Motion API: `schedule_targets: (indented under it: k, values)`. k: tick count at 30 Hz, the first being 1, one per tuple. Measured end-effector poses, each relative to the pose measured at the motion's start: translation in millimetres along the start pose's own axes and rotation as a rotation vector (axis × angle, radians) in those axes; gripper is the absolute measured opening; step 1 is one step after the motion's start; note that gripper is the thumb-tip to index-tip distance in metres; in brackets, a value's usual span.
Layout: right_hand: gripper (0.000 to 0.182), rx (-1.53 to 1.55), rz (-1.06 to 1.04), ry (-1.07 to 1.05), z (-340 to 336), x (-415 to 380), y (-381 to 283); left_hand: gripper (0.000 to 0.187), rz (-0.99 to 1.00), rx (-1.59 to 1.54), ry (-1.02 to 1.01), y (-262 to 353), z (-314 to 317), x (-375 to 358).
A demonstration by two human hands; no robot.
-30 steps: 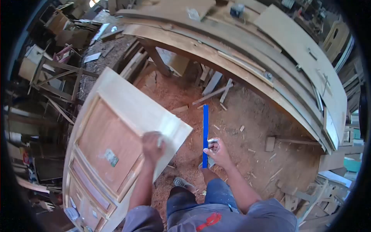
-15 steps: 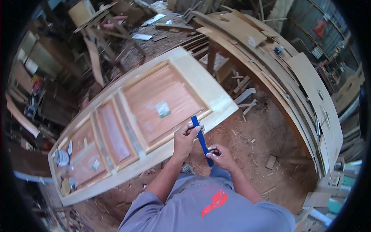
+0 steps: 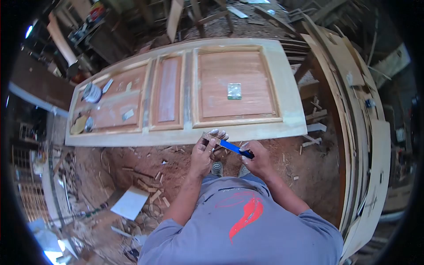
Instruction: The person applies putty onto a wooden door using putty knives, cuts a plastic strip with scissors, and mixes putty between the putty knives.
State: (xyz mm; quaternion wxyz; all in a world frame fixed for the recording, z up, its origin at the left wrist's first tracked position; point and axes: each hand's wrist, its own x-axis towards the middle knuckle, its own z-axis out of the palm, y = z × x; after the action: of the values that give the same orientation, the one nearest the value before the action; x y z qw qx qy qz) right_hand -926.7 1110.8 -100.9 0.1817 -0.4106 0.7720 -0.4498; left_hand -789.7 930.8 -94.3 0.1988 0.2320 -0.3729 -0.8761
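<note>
The blue tool (image 3: 230,146) is slanting between the hands beside the panelled door's (image 3: 176,138) near edge; the right hand (image 3: 258,158) is gripping one end, the half-open left hand (image 3: 204,155) is fingering the other.

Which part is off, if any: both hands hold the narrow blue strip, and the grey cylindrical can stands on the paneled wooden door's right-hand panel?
The panel is wrong: the head view shows the can on the door's left-hand panel. The left hand and right hand do hold the strip.
</note>
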Motion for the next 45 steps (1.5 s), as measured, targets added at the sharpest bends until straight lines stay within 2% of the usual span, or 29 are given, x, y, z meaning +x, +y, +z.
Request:
schedule_targets:
  k: [4,7,10,13,16,19,22,25,28,31,32,35,38,41,43,44,45]
  values:
    - [0.041,0.073,-0.036,-0.051,3,16,-19,0.037,0.057,0.031,0.061,-9,-7,-17]
    - [0.042,0.077,-0.226,-0.052,22,26,-18,0.036,0.041,0.039,0.240,-14,2,-32]
    - [0.038,0.048,-0.356,-0.064,43,29,-18,0.034,0.082,0.077,0.380,-22,-5,-40]
    - [0.030,0.108,-0.379,-0.093,59,34,-25,0.032,0.094,0.152,0.469,-15,-16,-51]
    - [0.027,0.238,-0.340,-0.175,84,41,-35,0.028,0.078,0.124,0.543,-2,-29,-57]
    - [0.024,0.249,-0.399,-0.220,110,53,-45,0.026,0.097,0.021,0.538,13,-56,-58]
    - [0.019,0.301,-0.274,-0.339,134,66,-73,0.025,0.063,0.059,0.513,41,-90,-62]
    - [0.015,0.288,-0.299,-0.379,164,77,-104,0.027,0.082,0.042,0.445,66,-133,-67]
    - [0.014,0.403,-0.298,-0.492,196,82,-133,0.026,0.128,0.072,0.527,105,-186,-76]
    - [0.014,0.920,-0.021,-0.616,222,77,-160,0.026,0.163,0.027,0.640,133,-255,-90]
    - [0.013,0.942,-0.029,-0.596,225,79,-172,0.026,0.202,0.004,0.682,145,-275,-97]
    - [0.011,1.026,0.254,-0.342,227,83,-193,0.026,0.261,0.034,0.789,172,-331,-126]
    - [0.022,1.129,0.110,-0.163,219,105,-209,0.026,0.338,0.007,0.812,189,-367,-152]
    - [0.034,0.306,-0.149,-0.358,262,111,-232,0.026,0.324,0.032,0.767,204,-360,-167]
    - [0.031,0.126,-0.427,-0.572,315,106,-246,0.026,0.281,0.088,0.760,212,-346,-165]
    - [0.033,0.143,-0.191,-0.761,338,101,-244,0.027,0.259,0.090,0.769,212,-348,-164]
    - [0.034,0.161,0.052,-0.946,360,94,-237,0.027,0.325,0.009,0.772,207,-355,-163]
